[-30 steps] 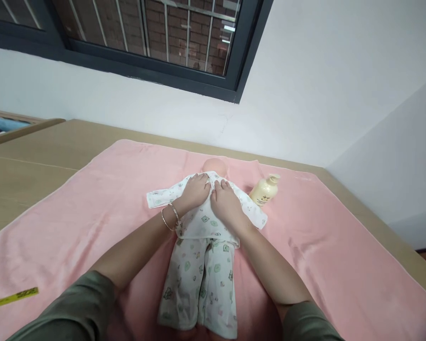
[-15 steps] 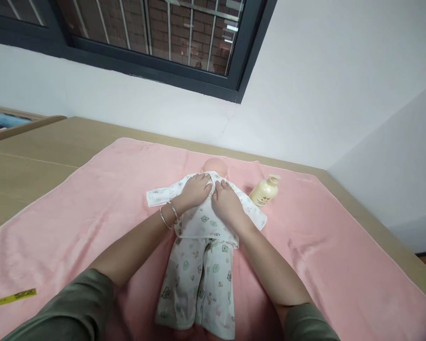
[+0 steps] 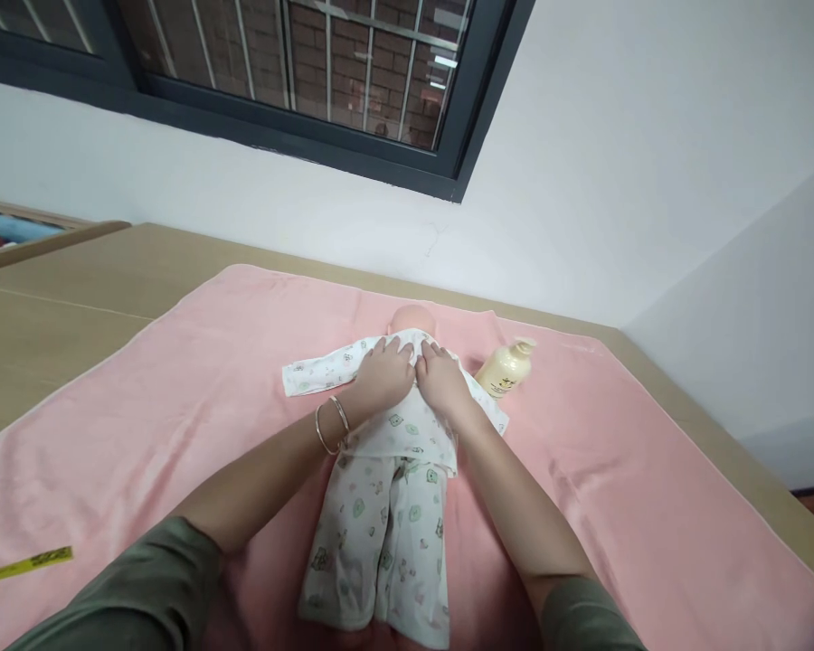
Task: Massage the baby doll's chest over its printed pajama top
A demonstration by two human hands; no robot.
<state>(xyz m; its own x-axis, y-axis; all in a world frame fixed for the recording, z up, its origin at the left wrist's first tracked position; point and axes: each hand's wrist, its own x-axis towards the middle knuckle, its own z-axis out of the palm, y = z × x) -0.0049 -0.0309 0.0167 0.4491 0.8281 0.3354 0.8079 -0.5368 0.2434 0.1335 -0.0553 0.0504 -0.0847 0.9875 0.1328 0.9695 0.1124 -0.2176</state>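
Note:
A baby doll lies on its back on a pink towel, dressed in a white printed top and matching trousers. Both my hands rest on the doll's chest by the collar. My left hand, with bangles on the wrist, has its fingers curled onto the top's neckline. Touching it on the right, my right hand has its fingers bent onto the same collar cloth. Only the top of the doll's head shows beyond my fingers.
A cream pump bottle lies on the towel just right of the doll. The towel covers a wooden tabletop set against a white wall under a dark-framed window. A yellow tape strip lies at the left edge.
Both hands have shifted slightly up and right along the doll's chest toward the collar and moved closer together. The doll and bottle stay put.

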